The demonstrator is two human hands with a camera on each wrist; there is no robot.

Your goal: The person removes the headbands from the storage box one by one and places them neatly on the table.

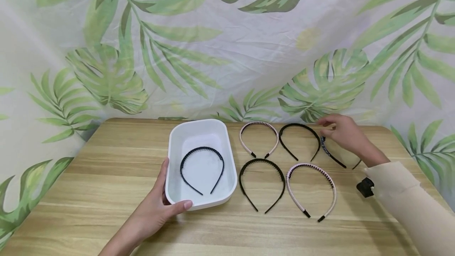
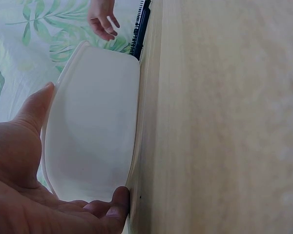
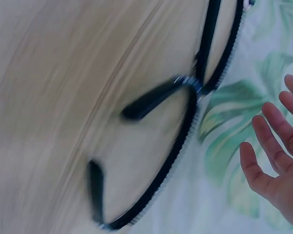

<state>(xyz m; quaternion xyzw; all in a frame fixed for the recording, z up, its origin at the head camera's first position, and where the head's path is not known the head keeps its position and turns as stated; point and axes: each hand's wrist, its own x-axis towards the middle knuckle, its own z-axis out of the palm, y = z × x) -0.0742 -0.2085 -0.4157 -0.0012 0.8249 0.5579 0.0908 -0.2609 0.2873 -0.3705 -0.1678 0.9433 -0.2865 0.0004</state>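
My left hand (image 1: 156, 200) holds the near left corner of a white plastic tub (image 1: 232, 169), with its thumb on the front wall and its fingers along the left side. Inside the tub lies a black toothed headband (image 1: 203, 148). At the far right, my right hand (image 1: 343, 133) is over a black headband with a speckled band (image 1: 325, 147), hiding much of it in the head view. The right wrist view shows the fingers (image 3: 276, 139) loosely extended and apart from that headband (image 3: 178, 146), which lies on the table, slightly blurred.
Right of the tub, a pink headband (image 1: 241, 137) and a black headband (image 1: 281, 139) lie in the back row. Another black headband (image 1: 283, 177) and a pink headband (image 1: 335, 192) lie in front. A leaf-print cloth (image 1: 249, 50) hangs behind the wooden table (image 1: 89, 192).
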